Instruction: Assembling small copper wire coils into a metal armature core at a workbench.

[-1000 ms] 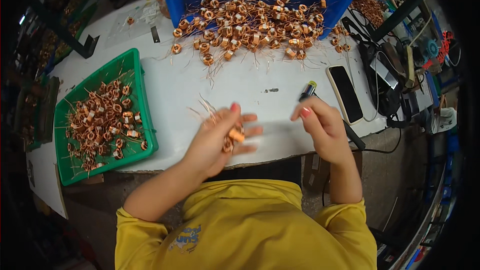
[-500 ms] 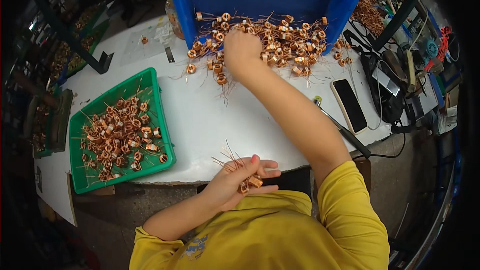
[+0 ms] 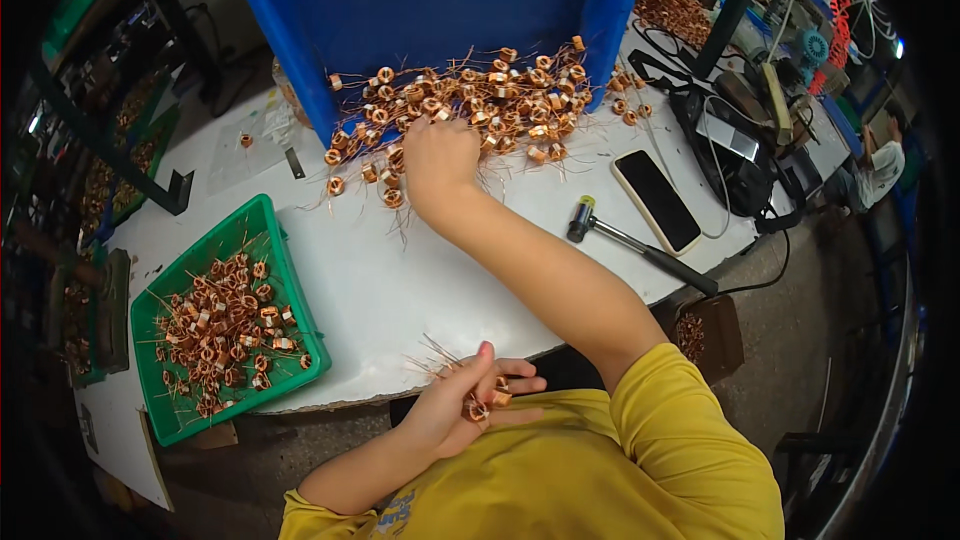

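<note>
My left hand [image 3: 462,402], near the table's front edge, is closed around several small copper wire coils [image 3: 477,408]; their thin leads stick out past the thumb. At the near edge of a heap of similar coils [image 3: 500,105], my right hand [image 3: 441,162] reaches down with bent fingers. Its fingertips are hidden by the back of the hand, so what they grip does not show. The heap spills from a tipped blue bin [image 3: 440,0] onto the white table. To the left, a green tray [image 3: 300,300] holds many more coils.
A hammer [image 3: 640,245] and a phone [image 3: 655,202] lie right of my right forearm. Beyond them are a black bag [image 3: 715,155] and cables. A small flat metal strip [image 3: 294,162] rests left of the heap. Another person [image 3: 882,170] is at the far right.
The whole view has shifted, so the bin and heap sit further left. My right hand has drawn back slightly to the heap's near edge. My left hand still holds its coils.
</note>
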A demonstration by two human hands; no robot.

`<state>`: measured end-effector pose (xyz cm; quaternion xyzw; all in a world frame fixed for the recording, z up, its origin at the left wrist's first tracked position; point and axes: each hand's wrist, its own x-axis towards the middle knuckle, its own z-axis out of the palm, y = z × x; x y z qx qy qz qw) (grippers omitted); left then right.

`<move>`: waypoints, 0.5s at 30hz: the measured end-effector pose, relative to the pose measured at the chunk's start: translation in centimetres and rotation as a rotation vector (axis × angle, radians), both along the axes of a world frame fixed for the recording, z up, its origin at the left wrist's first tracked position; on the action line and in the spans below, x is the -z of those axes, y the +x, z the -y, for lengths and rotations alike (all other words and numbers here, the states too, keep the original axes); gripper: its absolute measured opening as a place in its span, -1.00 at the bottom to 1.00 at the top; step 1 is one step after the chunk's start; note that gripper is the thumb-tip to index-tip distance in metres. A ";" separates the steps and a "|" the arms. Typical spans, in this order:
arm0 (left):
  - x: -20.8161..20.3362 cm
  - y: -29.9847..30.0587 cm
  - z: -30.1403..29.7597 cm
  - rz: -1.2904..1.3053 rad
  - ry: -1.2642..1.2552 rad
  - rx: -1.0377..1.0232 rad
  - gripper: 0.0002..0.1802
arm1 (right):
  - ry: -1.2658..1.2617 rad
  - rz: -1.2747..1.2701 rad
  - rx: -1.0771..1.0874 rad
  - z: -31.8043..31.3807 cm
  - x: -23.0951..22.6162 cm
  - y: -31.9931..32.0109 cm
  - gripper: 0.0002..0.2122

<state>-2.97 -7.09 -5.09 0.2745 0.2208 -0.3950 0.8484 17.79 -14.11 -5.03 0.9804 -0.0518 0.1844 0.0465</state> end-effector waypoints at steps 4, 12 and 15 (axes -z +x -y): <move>2.6 -0.7 -0.9 0.193 -0.182 0.259 -0.50 | 0.041 0.176 0.006 2.0 -0.5 -1.3 -0.79; 2.9 -0.7 -1.0 0.191 -0.092 -0.025 -0.70 | 0.938 -0.143 -0.360 11.9 -2.3 -10.6 -0.74; 2.0 -0.2 -0.3 0.137 0.113 -0.098 -0.74 | 1.367 -0.187 -0.455 12.9 -0.7 -13.9 -0.77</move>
